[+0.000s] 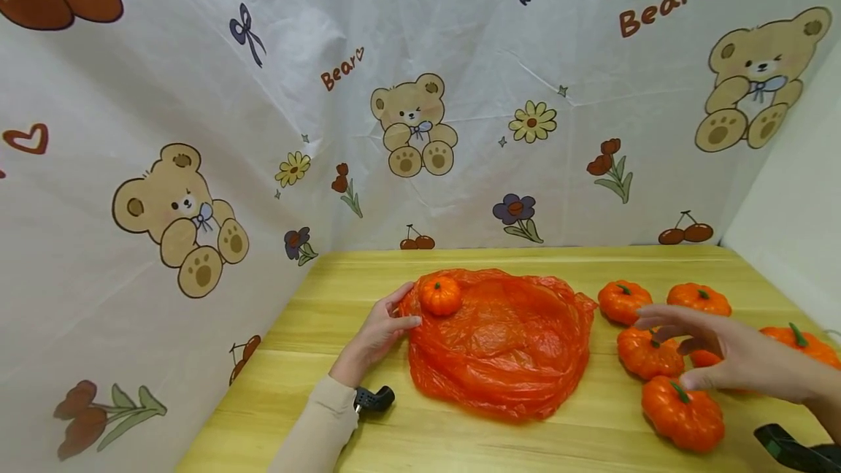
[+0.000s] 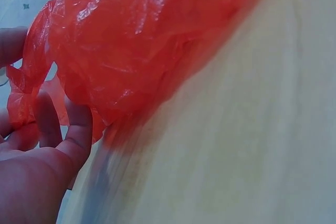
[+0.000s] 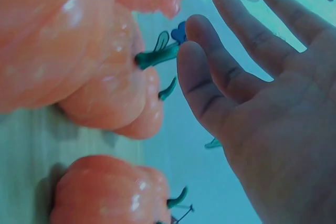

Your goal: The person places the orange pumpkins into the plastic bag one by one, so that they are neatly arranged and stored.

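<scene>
A red plastic bag [image 1: 506, 356] lies spread on the table, its mouth facing up. At its left rim my left hand [image 1: 383, 327] holds the thin plastic between thumb and fingers; the left wrist view shows the bag's edge [image 2: 31, 72] among the fingers. One small orange pumpkin [image 1: 441, 295] sits at the bag's left side, close to that hand. My right hand [image 1: 729, 345] hovers over several orange pumpkins, fingers spread and holding nothing. Nearest to it are a front pumpkin [image 1: 686, 422] and another pumpkin [image 1: 640, 358]; green stems [image 3: 157, 56] show beside its fingertips.
More pumpkins stand at the right: a back pumpkin [image 1: 624, 303], a pumpkin behind the hand [image 1: 699, 298] and a far-right pumpkin [image 1: 804, 349]. The wooden table [image 1: 552, 444] meets a cloth backdrop [image 1: 460, 42] with printed bears at the back and left. A white wall [image 1: 801, 225] borders the right.
</scene>
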A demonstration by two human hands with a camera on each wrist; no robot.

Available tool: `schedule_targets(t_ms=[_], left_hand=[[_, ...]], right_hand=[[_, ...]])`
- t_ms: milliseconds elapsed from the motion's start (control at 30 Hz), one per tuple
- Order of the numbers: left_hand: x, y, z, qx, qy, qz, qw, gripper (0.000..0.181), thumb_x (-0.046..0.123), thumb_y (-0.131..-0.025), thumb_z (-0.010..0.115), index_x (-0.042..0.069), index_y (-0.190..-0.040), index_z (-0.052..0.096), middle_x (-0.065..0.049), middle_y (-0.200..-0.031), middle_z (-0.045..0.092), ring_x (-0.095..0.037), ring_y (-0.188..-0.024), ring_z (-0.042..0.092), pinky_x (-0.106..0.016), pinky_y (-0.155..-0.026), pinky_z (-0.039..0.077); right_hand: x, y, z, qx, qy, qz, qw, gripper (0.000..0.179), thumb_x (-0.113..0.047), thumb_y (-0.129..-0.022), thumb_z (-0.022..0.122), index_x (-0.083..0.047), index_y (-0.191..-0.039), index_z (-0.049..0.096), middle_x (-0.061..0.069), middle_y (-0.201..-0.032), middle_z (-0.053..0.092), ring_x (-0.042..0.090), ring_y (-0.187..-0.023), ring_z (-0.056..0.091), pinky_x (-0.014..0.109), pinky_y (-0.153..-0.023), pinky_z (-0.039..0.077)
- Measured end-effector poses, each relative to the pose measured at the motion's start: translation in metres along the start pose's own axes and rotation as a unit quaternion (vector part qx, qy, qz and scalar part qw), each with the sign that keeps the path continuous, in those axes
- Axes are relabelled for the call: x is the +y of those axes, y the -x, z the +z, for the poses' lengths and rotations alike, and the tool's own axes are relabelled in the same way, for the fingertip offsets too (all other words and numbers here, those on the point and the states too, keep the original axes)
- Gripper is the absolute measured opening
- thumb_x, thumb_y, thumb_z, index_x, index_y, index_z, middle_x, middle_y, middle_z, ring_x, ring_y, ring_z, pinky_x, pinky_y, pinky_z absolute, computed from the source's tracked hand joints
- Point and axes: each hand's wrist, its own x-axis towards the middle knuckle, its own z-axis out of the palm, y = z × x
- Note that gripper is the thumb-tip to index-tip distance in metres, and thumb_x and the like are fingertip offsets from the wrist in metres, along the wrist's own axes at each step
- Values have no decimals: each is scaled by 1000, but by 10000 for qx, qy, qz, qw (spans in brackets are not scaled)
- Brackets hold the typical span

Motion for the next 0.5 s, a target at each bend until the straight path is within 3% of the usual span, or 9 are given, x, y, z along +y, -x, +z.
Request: schedule_targets(t_ms=[200, 500], left_hand=[[0, -3, -1, -41, -28, 10, 10000, 92, -8, -88, 68, 7, -165, 20, -15, -171, 22, -39, -150, 36, -25, -102, 56], [0, -2, -1, -52, -5, 25, 10000, 91, -7, -88, 67, 9, -165, 21, -15, -171, 21, -40, -150, 34, -24, -100, 57]], right_hand=[[26, 13, 1, -432, -470, 175, 9978, 70, -3, -94, 69, -15, -156, 40, -27, -143, 54, -3, -117, 57, 20, -80, 55], [42, 21, 7, -707, -903, -194, 9932, 61, 4, -92, 69, -8, -149, 49, -17, -140, 63, -1, -118, 60, 18, -85, 55]])
